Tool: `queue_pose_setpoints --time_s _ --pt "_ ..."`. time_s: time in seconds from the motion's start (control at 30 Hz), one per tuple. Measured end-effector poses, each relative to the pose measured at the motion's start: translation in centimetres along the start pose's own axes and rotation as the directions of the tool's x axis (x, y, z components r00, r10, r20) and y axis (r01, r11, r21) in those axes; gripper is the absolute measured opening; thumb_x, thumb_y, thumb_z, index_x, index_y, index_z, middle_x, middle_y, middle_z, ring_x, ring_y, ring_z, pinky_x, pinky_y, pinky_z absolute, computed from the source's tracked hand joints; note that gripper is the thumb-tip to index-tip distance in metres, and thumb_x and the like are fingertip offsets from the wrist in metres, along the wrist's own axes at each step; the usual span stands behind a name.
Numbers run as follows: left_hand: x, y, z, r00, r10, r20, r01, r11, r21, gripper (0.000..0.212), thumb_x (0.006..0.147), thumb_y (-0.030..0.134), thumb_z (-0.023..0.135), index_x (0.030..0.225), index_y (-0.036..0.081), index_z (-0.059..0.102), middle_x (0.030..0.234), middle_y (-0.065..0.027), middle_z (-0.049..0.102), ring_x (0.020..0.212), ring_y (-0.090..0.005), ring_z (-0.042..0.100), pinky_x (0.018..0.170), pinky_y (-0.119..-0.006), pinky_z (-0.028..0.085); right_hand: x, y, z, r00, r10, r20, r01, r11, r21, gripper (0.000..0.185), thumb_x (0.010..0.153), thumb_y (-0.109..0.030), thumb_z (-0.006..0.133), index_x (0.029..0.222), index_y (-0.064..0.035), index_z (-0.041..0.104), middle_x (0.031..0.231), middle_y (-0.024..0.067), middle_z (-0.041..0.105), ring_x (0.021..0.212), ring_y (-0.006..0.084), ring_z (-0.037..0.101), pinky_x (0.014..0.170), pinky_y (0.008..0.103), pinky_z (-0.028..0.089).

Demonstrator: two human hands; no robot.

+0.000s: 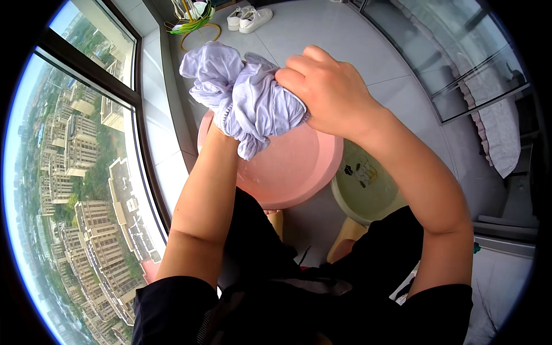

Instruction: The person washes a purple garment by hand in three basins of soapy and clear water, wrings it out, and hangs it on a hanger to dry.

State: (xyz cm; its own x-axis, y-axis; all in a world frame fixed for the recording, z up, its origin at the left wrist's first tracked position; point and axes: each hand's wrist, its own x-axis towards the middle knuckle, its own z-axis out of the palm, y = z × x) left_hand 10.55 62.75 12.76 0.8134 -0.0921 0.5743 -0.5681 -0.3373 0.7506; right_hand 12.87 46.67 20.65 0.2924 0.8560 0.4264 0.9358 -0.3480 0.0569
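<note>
A crumpled pale lavender garment (263, 103) is bunched up in front of me, above a pink plastic basin (289, 168). My right hand (323, 86) grips its right side, fingers curled into the fabric. The left wrist (225, 131) enters the bundle from below, where folds cover my left hand completely, so its fingers are hidden. Small pleats or a gathered edge show near that wrist. Water appears to lie in the pink basin, partly hidden by the garment and my arms.
A pale green basin (366, 185) with a printed picture stands right of the pink one, partly behind my right forearm. My feet wear yellowish slippers (345, 237). White shoes (250, 19) and a green-and-yellow stand (192, 23) are farther off. Tall windows (77, 172) run along the left; glass panels (453, 56) stand right.
</note>
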Motion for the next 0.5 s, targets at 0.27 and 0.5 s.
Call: queue_pose_setpoints --time_s 0.27,0.5 --pt "-0.5 5.5 0.3 0.9 -0.325 0.291 0.358 0.931 -0.069 0.031 0.072 0.01 0.063 0.101 0.006 0.056 0.091 -0.0045 0.06 0.084 -0.0166 0.056 0.074 -0.029 0.044 0.3 1.8 -0.1 0.947 -0.286 -0.144 0.256 0.947 -0.196 0.02 0.062 -0.01 0.061 0.081 -0.0173 0.06 0.087 -0.0032 0.052 0.091 0.0184 0.05 0.064 0.0274 0.049" --pt "-1.5 4.4 4.6 0.849 -0.361 0.386 0.511 0.749 -0.422 0.031 0.07 0.005 0.065 0.1 0.003 0.056 0.089 -0.0051 0.058 0.079 -0.0134 0.054 0.07 -0.025 0.046 -0.4 3.5 -0.1 0.984 -0.094 0.155 0.115 0.985 -0.131 0.033 0.06 -0.007 0.064 0.09 -0.0193 0.059 0.1 -0.0009 0.052 0.095 0.0216 0.05 0.07 0.0304 0.05"
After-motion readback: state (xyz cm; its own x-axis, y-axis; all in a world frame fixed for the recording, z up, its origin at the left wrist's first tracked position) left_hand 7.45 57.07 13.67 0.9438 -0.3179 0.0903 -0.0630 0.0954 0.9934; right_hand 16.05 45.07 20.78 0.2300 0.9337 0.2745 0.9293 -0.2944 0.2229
